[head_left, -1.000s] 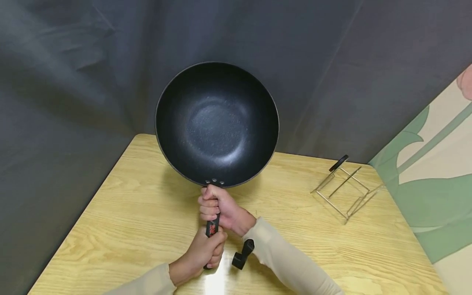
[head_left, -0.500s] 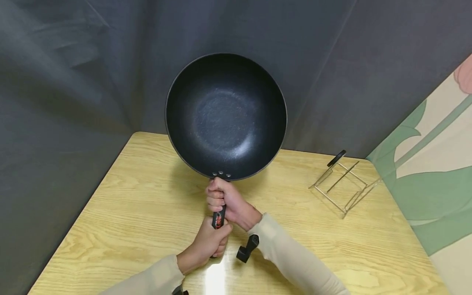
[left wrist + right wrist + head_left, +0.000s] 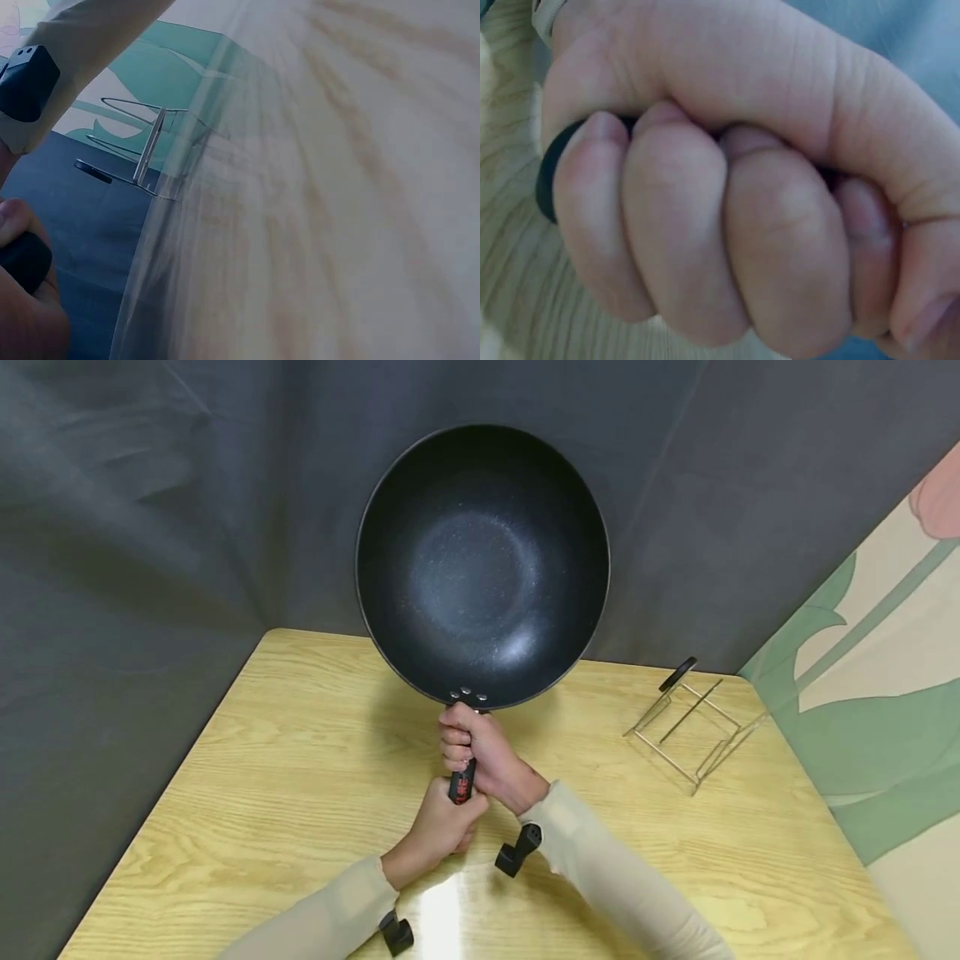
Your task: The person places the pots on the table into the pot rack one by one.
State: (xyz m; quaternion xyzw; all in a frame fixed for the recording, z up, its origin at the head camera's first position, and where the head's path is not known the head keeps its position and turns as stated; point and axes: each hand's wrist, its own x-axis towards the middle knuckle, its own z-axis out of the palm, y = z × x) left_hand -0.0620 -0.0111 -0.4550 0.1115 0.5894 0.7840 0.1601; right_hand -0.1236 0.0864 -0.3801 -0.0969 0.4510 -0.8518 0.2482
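Note:
A black wok (image 3: 480, 577) is held up with its inside toward the head camera, its bowl overlapping the table's back edge and the dark cloth. My right hand (image 3: 483, 747) grips the black handle (image 3: 462, 783) close under the rivets. Just below it, my left hand (image 3: 435, 822) wraps the lower handle, thumb across. In the right wrist view, the curled fingers (image 3: 682, 232) close around the handle, which shows dark at the left. The left wrist view catches the black handle end (image 3: 26, 262) poking out of the left hand (image 3: 30, 319).
A wire rack (image 3: 686, 722) with a black piece on one end stands at the back right of the wooden table (image 3: 285, 777). Dark cloth (image 3: 150, 527) hangs behind and to the left. Flower-patterned fabric (image 3: 892, 735) lines the right side.
The wok and both hands have moved up and to the right in the head view, grip unchanged. The view itself has shifted slightly. The left wrist camera has come into sight.

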